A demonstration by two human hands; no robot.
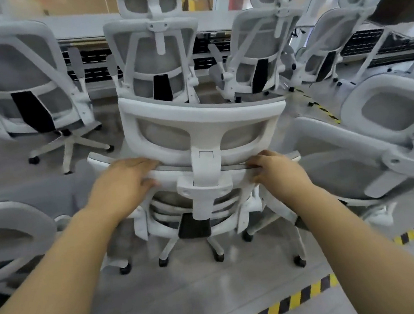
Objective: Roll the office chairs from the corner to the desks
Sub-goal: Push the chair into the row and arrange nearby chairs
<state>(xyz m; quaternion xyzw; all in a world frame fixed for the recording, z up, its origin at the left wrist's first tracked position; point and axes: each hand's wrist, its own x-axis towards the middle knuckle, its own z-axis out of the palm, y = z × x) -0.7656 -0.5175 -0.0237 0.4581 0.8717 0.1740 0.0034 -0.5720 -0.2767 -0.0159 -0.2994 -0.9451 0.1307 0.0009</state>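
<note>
Both hands are clamped on one white mesh-backed office chair, which stands on its castors on the grey floor directly in front of the person, its back toward the camera. The left hand grips the top rail of the backrest to the left of the headrest post, fingers curled over the rail and thumb against its near face. The right hand grips the same rail on the other side of the post, fingers wrapped over the edge.

Beyond this chair stands a row of four like chairs, all facing away: the second chair straight behind it, the third chair to that one's left, the fourth chair and the fifth chair to its right. They are drawn up to a long pale surface that runs across the far side. Two more crowd the held chair – the tilted chair just beside it on the right, and the near-left chair on the left, only partly in view.

Yellow-and-black tape crosses the floor behind the held chair's base.
</note>
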